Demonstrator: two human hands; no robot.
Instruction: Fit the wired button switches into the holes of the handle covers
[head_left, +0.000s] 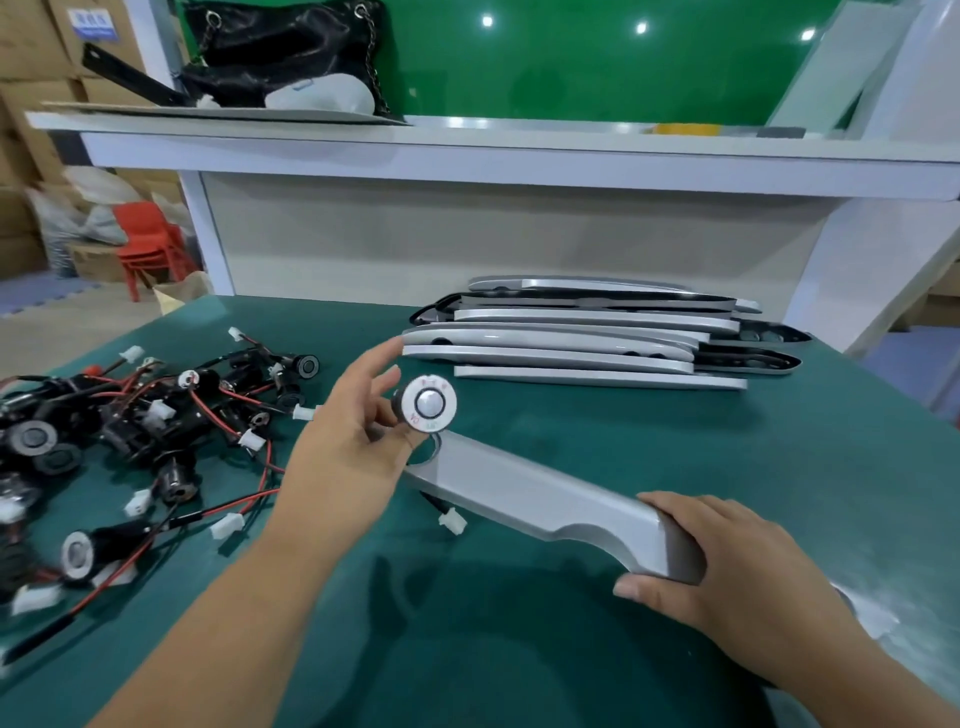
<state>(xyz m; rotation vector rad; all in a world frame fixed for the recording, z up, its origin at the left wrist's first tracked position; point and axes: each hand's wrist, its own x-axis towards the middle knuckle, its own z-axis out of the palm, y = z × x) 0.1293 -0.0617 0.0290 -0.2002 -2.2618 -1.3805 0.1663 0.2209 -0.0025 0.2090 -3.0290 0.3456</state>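
Note:
A silver handle cover (540, 499) lies slanted over the green mat at centre. My right hand (727, 566) grips its near right end. My left hand (353, 431) pinches a round white-faced button switch (428, 404) between thumb and fingers, right above the hole (426, 452) at the cover's left end. The switch's wire runs under the cover, and its white connector (453, 520) lies on the mat beside it. A tangled heap of black wired switches (130, 421) with red and black leads covers the left side of the mat.
Several silver and black handle covers (597, 332) are stacked at the back of the green mat (519, 623). A white shelf (519, 150) overhangs the rear, carrying a black bag (285, 47). Red chairs (150, 244) and cartons stand beyond the table at left.

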